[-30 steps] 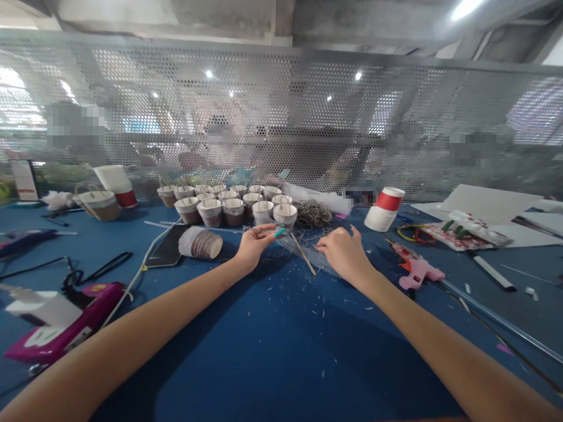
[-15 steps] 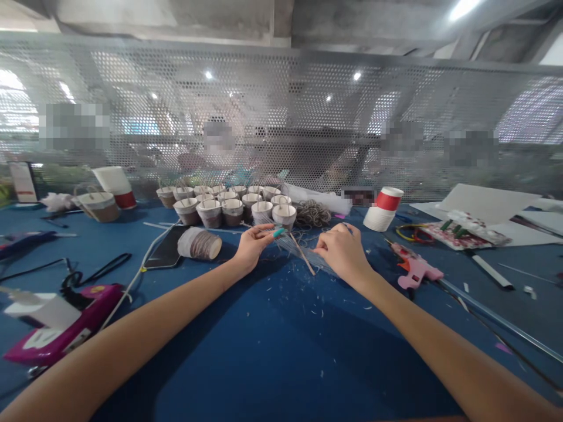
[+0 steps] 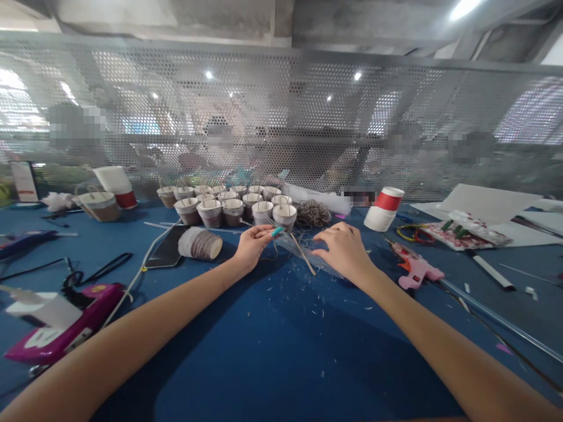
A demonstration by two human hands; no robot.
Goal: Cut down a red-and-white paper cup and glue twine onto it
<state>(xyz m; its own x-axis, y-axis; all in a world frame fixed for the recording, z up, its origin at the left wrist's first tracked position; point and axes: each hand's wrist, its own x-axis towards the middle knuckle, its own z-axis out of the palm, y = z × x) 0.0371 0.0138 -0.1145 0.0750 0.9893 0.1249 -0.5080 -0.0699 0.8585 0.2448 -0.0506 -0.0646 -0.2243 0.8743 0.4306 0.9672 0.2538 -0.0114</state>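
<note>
Teal shows on what seems a small piece (image 3: 277, 231) pinched in the left hand (image 3: 251, 247); the right hand (image 3: 345, 249) curves open. Handled cups (image 3: 233, 212) stand behind; one wrapped cup (image 3: 199, 243) lies sideways, no handle visible.

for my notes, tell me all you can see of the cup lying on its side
The cup lies on its side on the blue table, tapering to a round, pale base that faces right. Its wrapping looks like yarn: pale grey at the wide end, streaky brown towards the base. The opening is hidden. It overlaps a dark, flat slab in view; contact is unclear. Nothing holds it.
</note>
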